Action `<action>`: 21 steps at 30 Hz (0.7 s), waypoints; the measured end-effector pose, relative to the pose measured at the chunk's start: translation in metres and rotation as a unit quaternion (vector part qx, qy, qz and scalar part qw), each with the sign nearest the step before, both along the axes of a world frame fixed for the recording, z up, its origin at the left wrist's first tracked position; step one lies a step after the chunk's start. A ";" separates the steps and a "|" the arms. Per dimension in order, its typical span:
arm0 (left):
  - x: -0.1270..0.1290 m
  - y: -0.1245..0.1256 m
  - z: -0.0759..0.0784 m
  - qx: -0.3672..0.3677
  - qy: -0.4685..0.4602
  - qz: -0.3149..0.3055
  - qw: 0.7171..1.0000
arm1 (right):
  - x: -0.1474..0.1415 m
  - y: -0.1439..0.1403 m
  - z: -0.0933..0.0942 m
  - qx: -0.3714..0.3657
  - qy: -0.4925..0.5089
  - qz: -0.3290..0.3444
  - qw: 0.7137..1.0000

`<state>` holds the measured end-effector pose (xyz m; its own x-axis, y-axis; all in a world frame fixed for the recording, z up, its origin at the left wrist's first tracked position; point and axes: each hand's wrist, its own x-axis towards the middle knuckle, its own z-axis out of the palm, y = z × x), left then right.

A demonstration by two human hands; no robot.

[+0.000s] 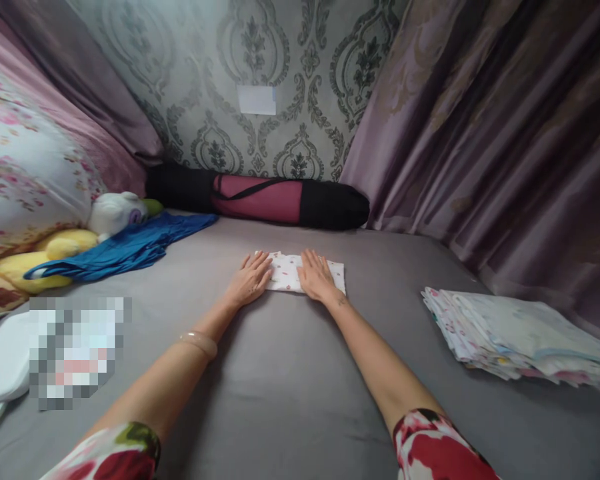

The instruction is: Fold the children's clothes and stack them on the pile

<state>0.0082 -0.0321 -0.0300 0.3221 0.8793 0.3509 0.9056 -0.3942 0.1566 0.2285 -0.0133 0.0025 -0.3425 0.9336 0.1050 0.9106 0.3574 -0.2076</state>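
Note:
A small white cloth (287, 274) with a scattered print lies folded into a flat rectangle on the grey bed sheet (280, 373). My left hand (251, 277) rests flat over its left end, fingers stretched forward. Toward the right part of the cloth, my right hand (317, 276) lies flat with its fingers extended. Both palms face down, and neither hand grips anything. The middle of the cloth shows between the hands, and its right end sticks out past my right hand.
A stack of folded cloths (520, 333) sits at the right. Across the back lies a long black and maroon bag (257, 199). At the left are a blue garment (130, 250), a yellow plush toy (45, 260), a white plush toy (113, 213), a white device (10, 353) and a blurred item.

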 end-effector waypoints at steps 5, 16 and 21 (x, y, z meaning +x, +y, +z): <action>-0.001 0.000 -0.001 -0.013 0.022 -0.021 0.999 | -0.031 0.000 -0.011 -0.008 0.015 0.026 1.000; 0.000 0.004 -0.004 -0.051 0.019 -0.015 0.998 | -0.041 0.005 -0.002 -0.054 -0.013 0.028 0.998; 0.000 0.006 -0.006 -0.052 -0.002 0.040 0.998 | -0.063 0.010 0.000 -0.020 -0.004 0.076 0.997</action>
<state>0.0081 -0.0259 -0.0360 0.2481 0.9339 0.2574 0.9330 -0.3018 0.1960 0.1658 -0.0034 0.0024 -0.4807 0.8745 0.0649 0.8485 0.4825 -0.2175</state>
